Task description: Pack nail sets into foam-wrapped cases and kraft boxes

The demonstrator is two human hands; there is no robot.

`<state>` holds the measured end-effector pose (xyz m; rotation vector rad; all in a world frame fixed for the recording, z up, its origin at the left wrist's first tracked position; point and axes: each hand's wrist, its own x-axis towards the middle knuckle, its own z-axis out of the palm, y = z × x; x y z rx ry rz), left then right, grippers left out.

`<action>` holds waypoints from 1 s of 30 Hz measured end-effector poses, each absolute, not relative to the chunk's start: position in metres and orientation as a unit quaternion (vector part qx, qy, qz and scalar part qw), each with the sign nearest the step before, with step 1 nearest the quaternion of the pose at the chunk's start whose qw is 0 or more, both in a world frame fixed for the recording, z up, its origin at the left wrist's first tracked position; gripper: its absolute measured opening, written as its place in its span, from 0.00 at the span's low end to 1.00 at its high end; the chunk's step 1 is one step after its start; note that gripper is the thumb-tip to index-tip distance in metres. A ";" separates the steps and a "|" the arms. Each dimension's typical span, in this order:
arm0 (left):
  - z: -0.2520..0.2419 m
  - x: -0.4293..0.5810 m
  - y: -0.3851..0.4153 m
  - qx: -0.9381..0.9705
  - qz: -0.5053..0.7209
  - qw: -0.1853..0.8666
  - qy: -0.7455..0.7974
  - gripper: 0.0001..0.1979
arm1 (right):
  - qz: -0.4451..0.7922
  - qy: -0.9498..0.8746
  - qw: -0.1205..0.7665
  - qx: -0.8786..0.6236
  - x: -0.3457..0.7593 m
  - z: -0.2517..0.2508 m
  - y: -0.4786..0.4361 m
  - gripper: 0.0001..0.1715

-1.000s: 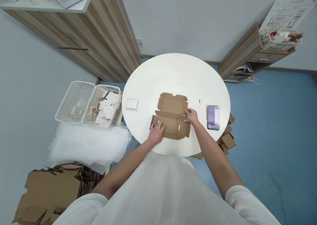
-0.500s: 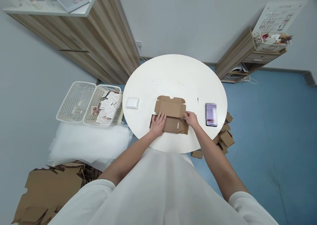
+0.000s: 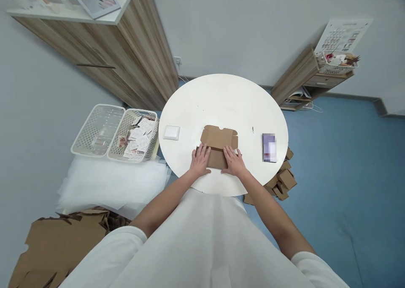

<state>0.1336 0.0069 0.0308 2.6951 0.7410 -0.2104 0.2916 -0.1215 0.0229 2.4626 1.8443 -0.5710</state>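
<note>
A brown cardboard box (image 3: 219,137), partly folded, lies on the white oval table (image 3: 221,98). Its notched flap with side tabs points away from me, and the nearer section lies between my hands. My left hand (image 3: 199,164) rests on the near left part, fingers spread and thumb toward the front edge. Opposite it, my right hand (image 3: 234,163) lies on the near right part with its fingers stretched out. Both hands cover the box's near corners, so the side folds there are hidden.
A small white packet (image 3: 171,132) lies at the table's left, a purple phone-like object (image 3: 268,148) at its right. Left stand a basket of cards (image 3: 134,136), white sheets (image 3: 110,182) and flat cardboard (image 3: 53,250). Folded boxes (image 3: 286,179) sit on the floor right.
My right hand has moved from the box's right fold down onto its near section, now spread flat. The white strip seen there is no longer visible. My left hand stays on the left part.
</note>
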 end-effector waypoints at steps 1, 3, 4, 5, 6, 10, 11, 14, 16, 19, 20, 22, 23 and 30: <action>0.029 0.125 0.009 0.933 -0.070 0.185 0.300 0.57 | -0.186 0.588 0.009 0.787 0.292 0.022 -0.121 0.65; 0.023 0.106 0.013 0.889 -0.062 0.228 0.391 0.56 | -0.190 0.589 0.013 0.785 0.293 0.021 -0.121 0.63; 0.019 0.097 0.016 0.866 -0.059 0.256 0.425 0.54 | -0.191 0.589 0.013 0.785 0.293 0.021 -0.121 0.62; 0.015 0.089 0.019 0.851 -0.054 0.283 0.440 0.50 | -0.192 0.589 0.014 0.785 0.292 0.021 -0.121 0.62; 0.011 0.083 0.021 0.844 -0.039 0.306 0.440 0.46 | -0.192 0.587 0.013 0.786 0.292 0.021 -0.121 0.61; 0.001 0.080 0.031 0.827 0.025 0.375 0.418 0.32 | -0.196 0.579 0.014 0.791 0.288 0.022 -0.122 0.61; 0.001 0.083 0.033 0.818 0.034 0.385 0.426 0.29 | -0.197 0.578 0.015 0.792 0.286 0.022 -0.122 0.61; 0.007 0.094 0.038 0.784 0.035 0.412 0.462 0.21 | -0.201 0.573 0.019 0.794 0.282 0.023 -0.122 0.61; 0.013 0.098 0.040 0.770 0.029 0.436 0.465 0.16 | -0.203 0.566 0.023 0.798 0.278 0.024 -0.122 0.60; 0.018 0.100 0.040 0.770 0.029 0.454 0.447 0.15 | -0.206 0.550 0.028 0.809 0.272 0.026 -0.123 0.61; 0.019 0.100 0.039 0.770 0.032 0.454 0.447 0.15 | -0.207 0.545 0.029 0.812 0.270 0.027 -0.123 0.61; 0.021 0.099 0.037 0.766 0.037 0.452 0.456 0.17 | -0.209 0.541 0.029 0.814 0.267 0.028 -0.124 0.62; 0.021 0.098 0.036 0.763 0.040 0.453 0.460 0.17 | -0.209 0.541 0.029 0.814 0.266 0.028 -0.125 0.62; 0.027 0.092 0.038 0.769 0.036 0.448 0.455 0.15 | -0.196 0.541 0.027 0.818 0.262 0.027 -0.128 0.61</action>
